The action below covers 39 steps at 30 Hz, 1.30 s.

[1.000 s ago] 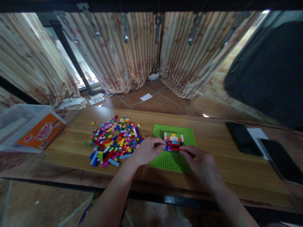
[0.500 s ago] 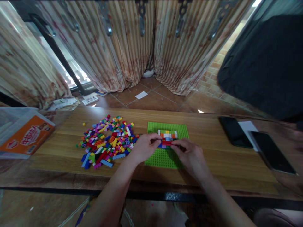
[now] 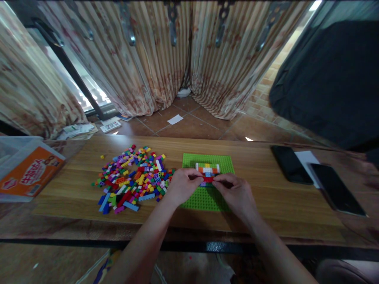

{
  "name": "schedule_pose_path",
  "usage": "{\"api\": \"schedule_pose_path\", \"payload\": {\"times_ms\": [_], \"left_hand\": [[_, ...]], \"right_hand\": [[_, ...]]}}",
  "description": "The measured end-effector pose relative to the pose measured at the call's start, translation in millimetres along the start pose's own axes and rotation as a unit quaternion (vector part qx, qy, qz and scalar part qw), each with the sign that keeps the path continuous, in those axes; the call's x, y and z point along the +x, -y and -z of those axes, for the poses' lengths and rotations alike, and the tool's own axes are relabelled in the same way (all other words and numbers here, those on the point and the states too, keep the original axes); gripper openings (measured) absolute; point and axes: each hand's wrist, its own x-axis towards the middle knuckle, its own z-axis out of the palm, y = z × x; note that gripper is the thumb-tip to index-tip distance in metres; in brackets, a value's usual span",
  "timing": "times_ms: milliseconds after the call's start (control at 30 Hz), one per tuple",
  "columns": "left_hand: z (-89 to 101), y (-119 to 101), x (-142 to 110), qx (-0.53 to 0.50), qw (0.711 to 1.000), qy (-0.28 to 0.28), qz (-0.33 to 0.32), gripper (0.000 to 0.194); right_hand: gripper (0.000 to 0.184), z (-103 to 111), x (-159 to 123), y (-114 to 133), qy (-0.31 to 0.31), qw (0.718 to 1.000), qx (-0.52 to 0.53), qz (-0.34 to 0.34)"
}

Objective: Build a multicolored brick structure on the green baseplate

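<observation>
A long red brick (image 3: 208, 179) lies between my two hands, over the built-up rows of coloured bricks (image 3: 207, 169) on a green baseplate (image 3: 207, 201). The fingers of my left hand (image 3: 186, 185) pinch its left end. At its right end, my right hand (image 3: 233, 191) grips it between thumb and fingertips. Whether the red brick is pressed fully onto the bricks below cannot be made out. White, yellow, orange and light blue bricks show behind it; a few purple and blue ones peek out beneath.
Left of the baseplate spreads a pile of loose bricks (image 3: 139, 177). A clear plastic box (image 3: 26, 142) with an orange label stands at the far left. Two dark phones (image 3: 291, 165) and a white paper (image 3: 308, 159) lie on the right of the wooden table (image 3: 260, 205).
My right hand has shifted slightly, and the red brick looks nearer to me over the front rows. Both hands keep their hold. The whole view has moved a little.
</observation>
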Motion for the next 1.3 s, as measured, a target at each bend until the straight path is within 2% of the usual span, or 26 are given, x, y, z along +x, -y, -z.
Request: {"api": "schedule_pose_path", "payload": {"times_ms": [167,367,667,833,967,1100,1200,1300], "left_hand": [[-1.1,-4.8,1.3,-0.004,1.000,-0.006,0.014,0.013],[-0.7,-6.9,2.1,0.000,1.000,-0.013,0.021,0.012],[-5.4,-7.0,3.2,-0.012,0.998,-0.035,0.060,0.010],[-9.2,-4.3,3.4,-0.007,0.996,-0.060,0.066,0.010],[-7.6,1.2,3.6,-0.016,0.998,-0.049,0.041,0.011],[-3.3,6.2,4.7,-0.019,0.999,-0.038,0.011,0.020],[1.4,8.0,5.2,-0.022,0.998,-0.058,0.008,0.028],[8.1,7.9,4.7,-0.045,0.996,-0.075,0.006,0.030]], "right_hand": [[0.020,2.3,3.2,-0.8,0.007,0.999,0.019,-0.038],[0.022,0.4,6.9,-1.9,-0.013,0.997,0.045,-0.059],[0.022,-1.1,10.9,-8.7,0.004,0.996,0.064,-0.069],[0.024,-1.1,13.6,-11.9,0.017,0.993,0.085,-0.074],[0.029,3.9,16.3,-11.0,0.044,0.986,0.127,-0.097],[0.035,10.0,18.1,-3.0,-0.004,0.976,0.181,-0.119],[0.036,12.2,18.2,4.9,-0.055,0.973,0.193,-0.119],[0.036,12.4,17.3,10.3,-0.076,0.970,0.209,-0.098]]}}
